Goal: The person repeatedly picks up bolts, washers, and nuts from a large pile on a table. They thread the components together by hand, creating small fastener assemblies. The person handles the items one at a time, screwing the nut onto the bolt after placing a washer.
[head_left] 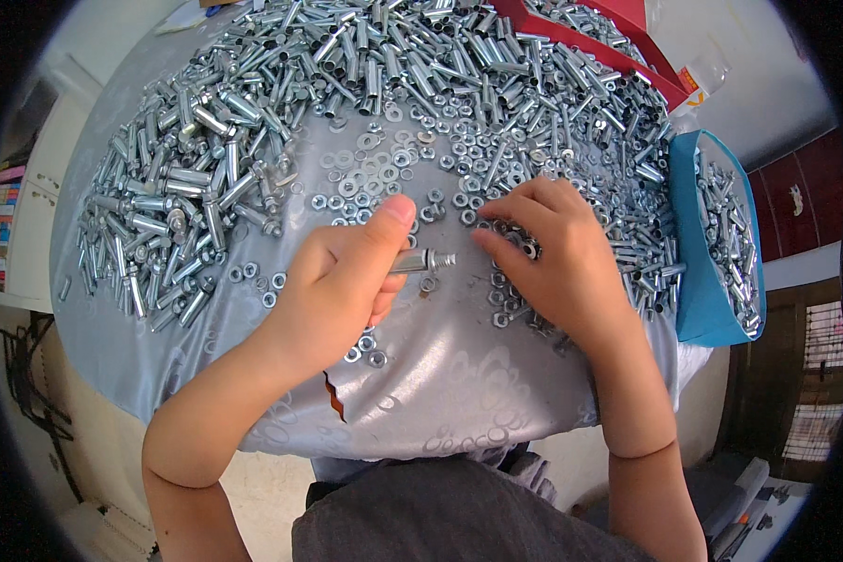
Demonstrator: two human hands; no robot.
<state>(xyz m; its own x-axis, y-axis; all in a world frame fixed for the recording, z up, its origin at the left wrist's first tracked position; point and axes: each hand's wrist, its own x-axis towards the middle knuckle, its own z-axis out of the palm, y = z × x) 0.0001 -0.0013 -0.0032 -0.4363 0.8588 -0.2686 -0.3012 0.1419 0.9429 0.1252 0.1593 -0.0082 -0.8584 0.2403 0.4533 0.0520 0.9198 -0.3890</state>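
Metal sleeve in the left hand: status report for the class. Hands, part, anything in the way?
Left hand gripping metal sleeve, narrow tip pointing right. Right hand near loose nuts, thumb and forefinger apart. Nothing visible between tip and right hand.

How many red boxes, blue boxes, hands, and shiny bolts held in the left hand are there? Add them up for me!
Red box: 1
Blue box: 1
Hands: 2 (left hand, right hand)
Sleeve bolt in left hand: 1
Total: 5

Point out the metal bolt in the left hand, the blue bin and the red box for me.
Metal bolt (pixel 416 261): head view, on its sleeve.
Blue bin (pixel 695 272): head view, on its outer wall.
Red box (pixel 585 47): head view, on its near wall.
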